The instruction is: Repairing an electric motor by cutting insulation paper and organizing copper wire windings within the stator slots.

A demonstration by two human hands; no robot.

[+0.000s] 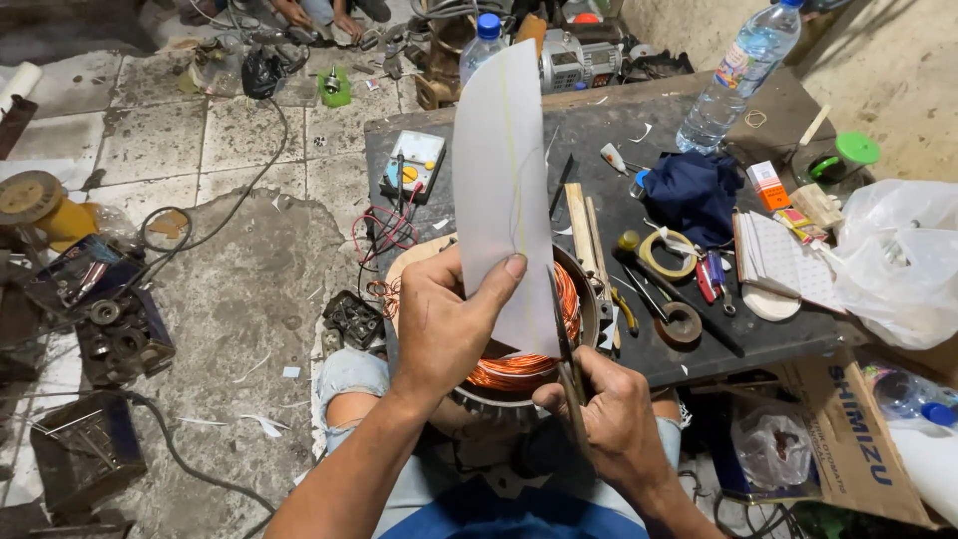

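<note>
The left hand [444, 319] pinches a white sheet [502, 190]. The right hand [609, 414] grips scissors [567, 344] just beside that thumb. A crooked snip could nick it.

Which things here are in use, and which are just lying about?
In use: left hand holding white sheet; right hand working scissors; copper coil below.
Lying about: water bottle, multimeter, blue cloth, tape roll, plastic bag.

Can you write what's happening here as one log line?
left hand: holds white paper sheet upright | right hand: grips scissors, cutting sheet | beneath: copper-wound motor stator
</note>
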